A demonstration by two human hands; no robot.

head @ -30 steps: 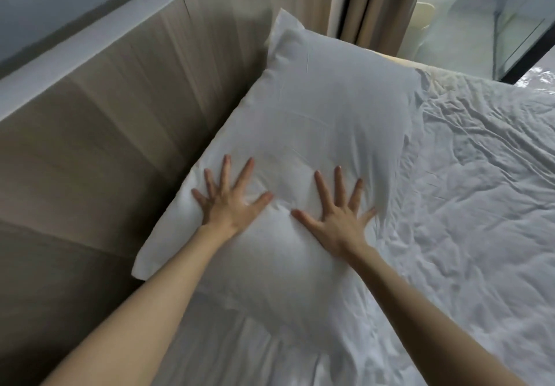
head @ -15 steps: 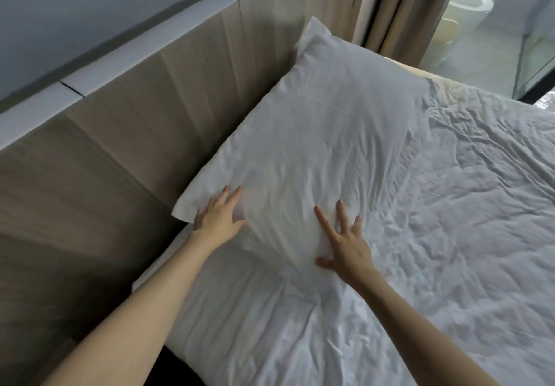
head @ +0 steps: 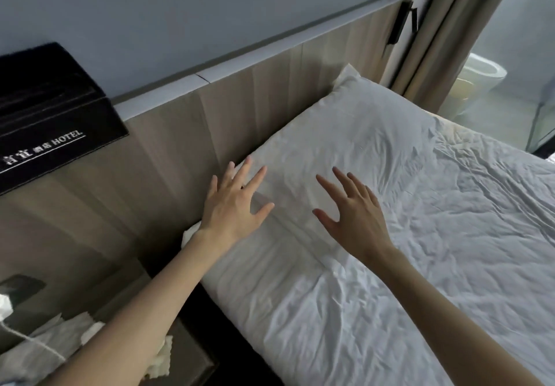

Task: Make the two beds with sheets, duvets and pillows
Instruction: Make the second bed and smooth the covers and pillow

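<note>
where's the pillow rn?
Head view, centre-right: the pillow lies at the head of the bed, headboard on its left, duvet on its right, with the left hand and right hand over its near end.

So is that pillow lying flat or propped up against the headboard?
Flat. The pillow lies face up on the bed, its long edge running along the headboard rather than standing against it.

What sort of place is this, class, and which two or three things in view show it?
Probably a hotel bedroom: a black box printed HOTEL sits by the wall, a pillow lies on a bed against a wooden headboard, and what looks like a toilet shows beyond the curtain.
</note>
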